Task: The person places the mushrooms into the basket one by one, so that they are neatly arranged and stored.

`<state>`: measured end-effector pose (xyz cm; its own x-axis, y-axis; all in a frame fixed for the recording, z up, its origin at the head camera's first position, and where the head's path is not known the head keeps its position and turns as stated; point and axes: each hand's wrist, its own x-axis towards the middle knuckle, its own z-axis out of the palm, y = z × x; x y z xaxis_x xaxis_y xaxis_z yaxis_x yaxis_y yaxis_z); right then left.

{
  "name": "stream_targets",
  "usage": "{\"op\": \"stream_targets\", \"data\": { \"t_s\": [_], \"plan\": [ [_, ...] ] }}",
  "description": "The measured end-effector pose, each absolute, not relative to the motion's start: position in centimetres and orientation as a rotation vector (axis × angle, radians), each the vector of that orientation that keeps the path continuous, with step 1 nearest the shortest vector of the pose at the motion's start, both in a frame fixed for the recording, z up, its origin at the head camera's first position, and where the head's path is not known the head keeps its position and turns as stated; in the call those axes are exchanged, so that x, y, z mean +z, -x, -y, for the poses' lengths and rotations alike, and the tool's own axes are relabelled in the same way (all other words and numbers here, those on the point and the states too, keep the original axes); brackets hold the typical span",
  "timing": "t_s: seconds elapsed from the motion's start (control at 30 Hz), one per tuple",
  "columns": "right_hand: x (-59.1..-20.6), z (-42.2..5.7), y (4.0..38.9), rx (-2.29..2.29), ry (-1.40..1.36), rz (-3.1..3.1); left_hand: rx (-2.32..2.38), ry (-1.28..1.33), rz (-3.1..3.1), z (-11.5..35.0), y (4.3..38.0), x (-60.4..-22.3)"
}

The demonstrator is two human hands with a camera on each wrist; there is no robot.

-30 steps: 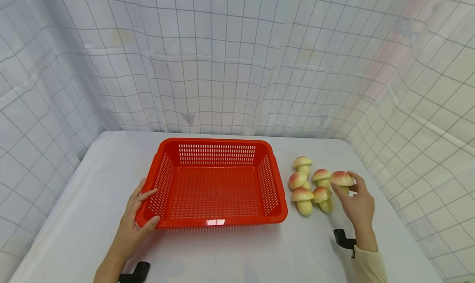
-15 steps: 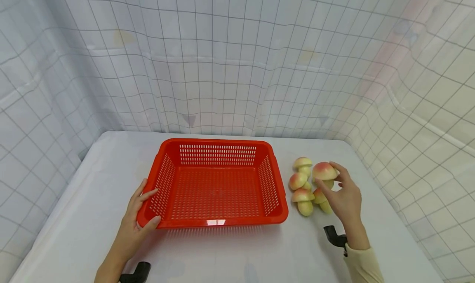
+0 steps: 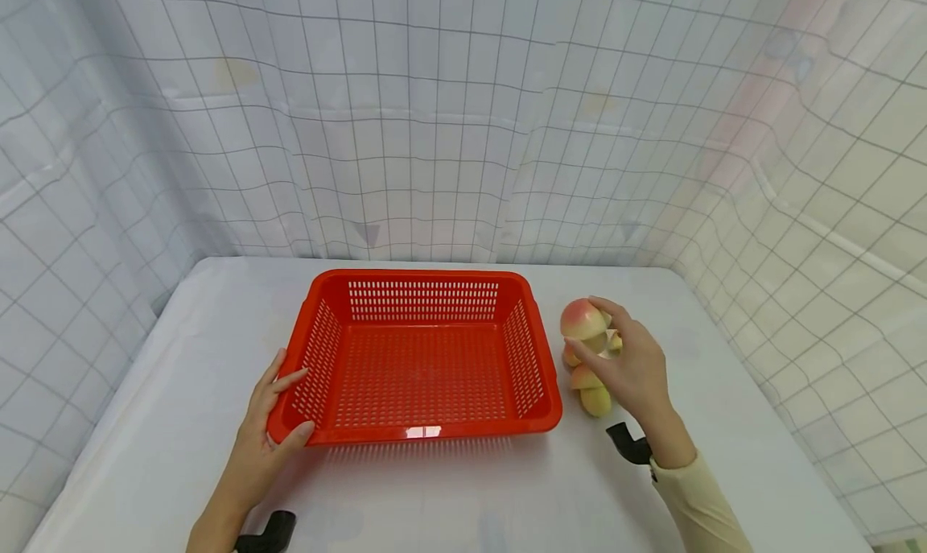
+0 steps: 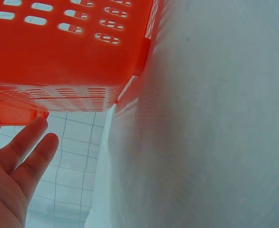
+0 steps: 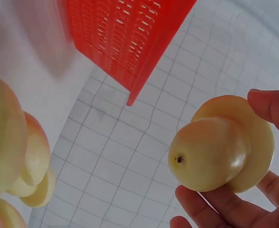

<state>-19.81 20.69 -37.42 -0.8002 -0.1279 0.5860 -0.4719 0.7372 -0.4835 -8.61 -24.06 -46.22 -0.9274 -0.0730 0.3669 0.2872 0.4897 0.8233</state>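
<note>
My right hand (image 3: 639, 368) pinches a toy mushroom (image 3: 582, 319) with a pink-and-cream cap, thumb on one side and fingers on the other. Seen from the right wrist, the held mushroom's rounded stem end faces the camera, apart from the red basket (image 5: 125, 38). At the basket's near left corner, my left hand (image 3: 255, 436) rests on the rim with its fingers spread. Extended fingertips touch the basket's outer edge in the left wrist view. The plastic basket (image 3: 478, 434) has slotted walls and nothing inside. Below the right hand lie other mushrooms (image 3: 595, 400), partly hidden by it.
A white cloth (image 3: 463, 497) covers the table. Grid-patterned curtains (image 3: 449, 134) enclose the back and both sides. Black curved pieces stick out at the left wrist (image 3: 268, 533) and the right wrist (image 3: 628, 444). Several mushrooms (image 5: 32, 147) show at the right wrist view's left edge.
The right hand has carried its mushroom leftward and a little farther back, over the other mushrooms and closer to the basket. Left hand and basket have stayed put.
</note>
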Motion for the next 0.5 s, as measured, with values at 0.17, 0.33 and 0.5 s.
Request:
{"op": "stream_targets", "data": {
  "t_s": [0.17, 0.33, 0.5],
  "plan": [
    [-36.7, -19.5, 20.2, 0.833, -0.570, 2.408, -1.433, 0.190, 2.374, 23.9, 8.5, -46.1],
    [-36.1, -18.2, 20.7, 0.847, -0.657, 2.445, -1.429, 0.185, 2.380, 24.0, 8.5, -46.0],
    [-35.5, -16.8, 21.2, 0.826, -0.734, 2.504, -1.413, 0.167, 2.395, 24.0, 8.5, -46.0]
  ]
}}
